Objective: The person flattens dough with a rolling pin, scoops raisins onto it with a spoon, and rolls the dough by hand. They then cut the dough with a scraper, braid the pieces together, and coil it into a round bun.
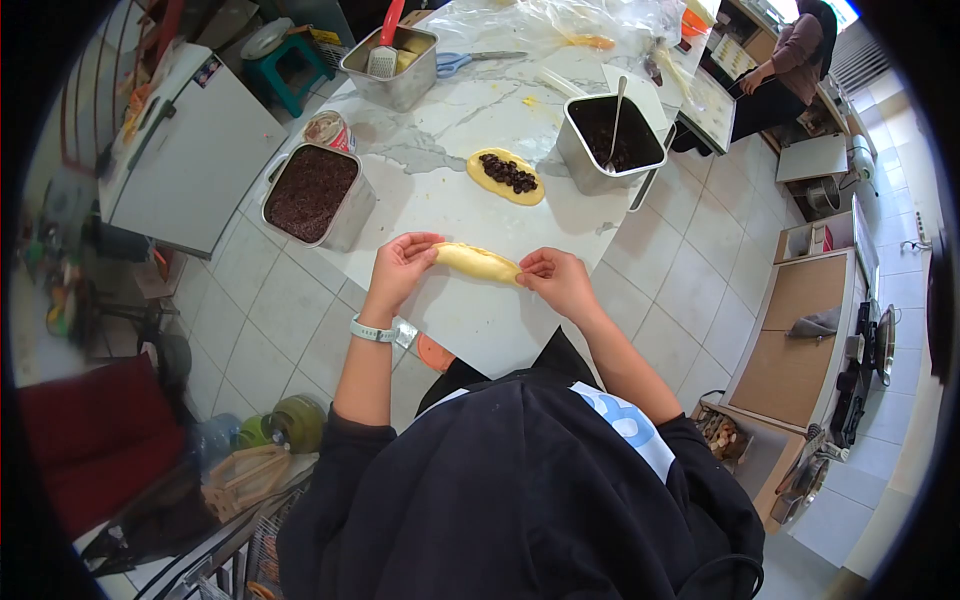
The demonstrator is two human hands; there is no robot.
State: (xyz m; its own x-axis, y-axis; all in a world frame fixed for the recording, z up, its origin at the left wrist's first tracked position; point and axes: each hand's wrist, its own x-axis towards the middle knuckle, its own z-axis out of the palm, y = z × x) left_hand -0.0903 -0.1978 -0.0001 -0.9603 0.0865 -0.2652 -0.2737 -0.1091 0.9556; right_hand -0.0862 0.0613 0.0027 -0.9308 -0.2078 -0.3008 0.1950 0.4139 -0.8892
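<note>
A closed, elongated roll of pale yellow dough stretches between my two hands near the table's front edge. My left hand pinches its left end; my right hand pinches the right end. Beyond it lies a flat oval of dough topped with a dark, chunky filling. To the right stands a metal container of dark filling with a spoon leaning in it. On the left, another metal container is full of a dark reddish-brown crumbly mass. Whether the roll holds filling is hidden.
At the table's back left, a metal container holds a red-handled grater; blue-handled scissors lie beside it. An open tin stands behind the left container. Clear plastic sheeting covers the far end. Another person works at the upper right.
</note>
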